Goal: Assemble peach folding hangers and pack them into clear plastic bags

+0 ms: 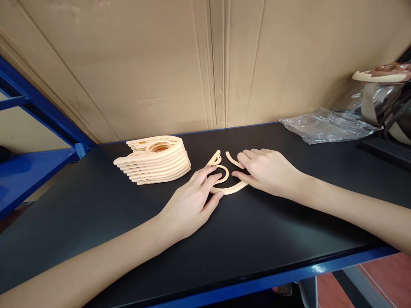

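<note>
A cream plastic folding hanger lies on the black tabletop between my hands, its round hook part and curved arms showing. My left hand grips its left side, fingers over the top and thumb at the lower edge. The hanger's right side is held by my right hand, whose fingers and thumb curl around it and hide that end. Left of my hands, a neat stack of similar cream folding hangers lies flat.
A crumpled clear plastic bag lies at the back right, near wrapped brown and cream items. Cardboard stands behind the black table. A blue metal frame rises at the left.
</note>
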The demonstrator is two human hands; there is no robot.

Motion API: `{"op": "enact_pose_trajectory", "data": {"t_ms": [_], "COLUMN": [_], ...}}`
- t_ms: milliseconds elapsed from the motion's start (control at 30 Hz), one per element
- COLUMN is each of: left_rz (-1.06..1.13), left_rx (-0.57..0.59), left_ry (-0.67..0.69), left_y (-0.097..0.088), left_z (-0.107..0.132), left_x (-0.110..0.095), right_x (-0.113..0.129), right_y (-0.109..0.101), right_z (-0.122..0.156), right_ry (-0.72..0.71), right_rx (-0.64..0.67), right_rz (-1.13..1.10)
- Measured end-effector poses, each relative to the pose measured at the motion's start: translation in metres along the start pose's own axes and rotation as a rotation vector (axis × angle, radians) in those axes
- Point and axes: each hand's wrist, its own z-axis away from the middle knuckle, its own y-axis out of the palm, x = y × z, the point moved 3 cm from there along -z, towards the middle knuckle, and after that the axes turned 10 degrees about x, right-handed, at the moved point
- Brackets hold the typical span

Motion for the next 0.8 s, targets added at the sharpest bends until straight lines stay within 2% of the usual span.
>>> {"op": "enact_pose_trajectory", "data": {"t_ms": [200, 467, 800], "left_rz": [0.001, 0.018, 0.026], "left_rx": [-0.023, -0.052, -0.049], "left_ry": [-0.004, -0.01, -0.007], "left_y": [0.001, 0.0, 0.001], "left_z": [0.0, -0.001, 0.0], "left_x": [0.001, 0.0, 0.0], "right_x": [0.006, 0.014, 0.014], "right_y": [-0.005, -0.007, -0.009], "right_z": [0.002, 0.005, 0.006], "right_ry": [-0.138, -0.455, -0.494], "right_rx": [-0.074, -0.065, -0.065], "right_rz": [-0.088, -0.178, -0.254]}}
